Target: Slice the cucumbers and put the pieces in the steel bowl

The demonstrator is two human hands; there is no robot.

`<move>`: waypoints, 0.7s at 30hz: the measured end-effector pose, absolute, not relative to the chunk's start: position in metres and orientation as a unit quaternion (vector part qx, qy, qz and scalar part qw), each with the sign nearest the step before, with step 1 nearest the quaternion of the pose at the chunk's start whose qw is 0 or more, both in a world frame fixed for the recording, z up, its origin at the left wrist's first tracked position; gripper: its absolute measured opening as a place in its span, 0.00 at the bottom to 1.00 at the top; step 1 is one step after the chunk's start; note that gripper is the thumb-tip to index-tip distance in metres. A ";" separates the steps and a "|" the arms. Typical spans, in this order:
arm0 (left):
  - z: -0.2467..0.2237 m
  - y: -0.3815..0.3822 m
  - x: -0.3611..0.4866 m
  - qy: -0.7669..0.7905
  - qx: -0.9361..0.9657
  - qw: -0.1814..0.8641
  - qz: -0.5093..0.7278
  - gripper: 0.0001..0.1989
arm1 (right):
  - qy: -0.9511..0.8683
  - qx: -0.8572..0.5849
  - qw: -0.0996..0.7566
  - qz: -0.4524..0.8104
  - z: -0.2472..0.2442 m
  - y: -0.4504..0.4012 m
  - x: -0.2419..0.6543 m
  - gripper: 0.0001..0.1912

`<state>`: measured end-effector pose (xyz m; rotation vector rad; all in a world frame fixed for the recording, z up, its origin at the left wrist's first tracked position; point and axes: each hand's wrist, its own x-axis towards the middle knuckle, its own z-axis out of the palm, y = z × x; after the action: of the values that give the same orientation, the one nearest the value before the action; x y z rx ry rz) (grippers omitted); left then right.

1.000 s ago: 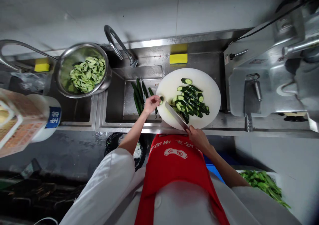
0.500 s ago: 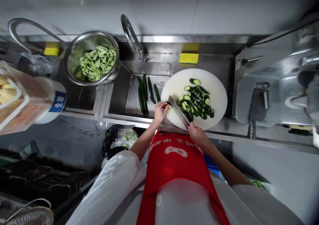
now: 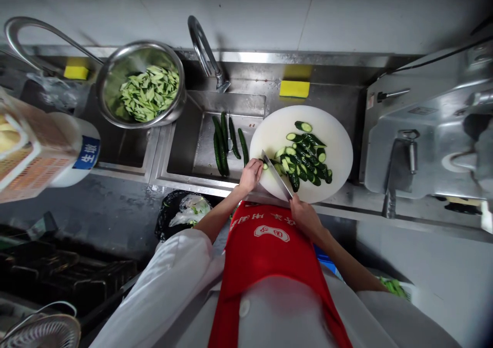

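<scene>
On the round white cutting board, my right hand is closed around the handle of a kitchen knife. The blade slants up and to the left. Beside its tip, my left hand pinches a small end of cucumber at the board's left edge. Most of that piece is hidden by the fingers. A heap of cut cucumber pieces with dark green skin lies to the right of the blade.
Several whole cucumbers lie in the steel sink under a faucet. A steel bowl holds sliced cucumber. A yellow sponge sits behind the board. To the left is an orange basket; below, a black-lined bin.
The view has shifted slightly. The knife and both hands stay in nearly the same place at the left part of the board, with the blade still next to the left fingers.
</scene>
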<state>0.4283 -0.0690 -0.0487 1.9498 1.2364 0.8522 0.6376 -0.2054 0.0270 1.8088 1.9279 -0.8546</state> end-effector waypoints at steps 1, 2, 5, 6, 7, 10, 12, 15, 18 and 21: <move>-0.049 -0.070 0.428 0.474 0.743 0.339 0.329 0.12 | 0.681 0.639 0.181 -0.309 0.028 -0.206 0.637 0.14; -0.050 -0.071 0.428 0.473 0.740 0.344 0.332 0.12 | 0.676 0.640 0.185 -0.316 0.030 -0.206 0.637 0.14; -0.052 -0.072 0.427 0.465 0.747 0.344 0.328 0.13 | 0.657 0.647 0.205 -0.326 0.036 -0.206 0.636 0.14; -0.053 -0.072 0.427 0.463 0.754 0.337 0.322 0.13 | 0.659 0.647 0.206 -0.323 0.039 -0.206 0.635 0.14; -0.054 -0.071 0.427 0.462 0.760 0.330 0.315 0.13 | 0.666 0.644 0.205 -0.315 0.042 -0.206 0.634 0.14; -0.056 -0.069 0.428 0.455 0.776 0.320 0.295 0.13 | 0.695 0.635 0.197 -0.276 0.051 -0.205 0.629 0.16; -0.058 -0.069 0.427 0.451 0.779 0.325 0.292 0.13 | 0.701 0.635 0.197 -0.258 0.052 -0.203 0.625 0.17; -0.061 -0.071 0.426 0.451 0.774 0.329 0.298 0.13 | 0.695 0.635 0.212 -0.264 0.047 -0.199 0.621 0.17; -0.064 -0.073 0.427 0.451 0.773 0.327 0.305 0.14 | 0.692 0.637 0.213 -0.263 0.043 -0.197 0.622 0.16; -0.067 -0.074 0.427 0.456 0.764 0.332 0.315 0.14 | 0.696 0.641 0.206 -0.250 0.043 -0.195 0.621 0.16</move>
<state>0.4270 -0.0745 -0.0671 1.9953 1.1911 0.8230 0.6215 -0.1946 0.0430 1.7860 1.9384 -0.6964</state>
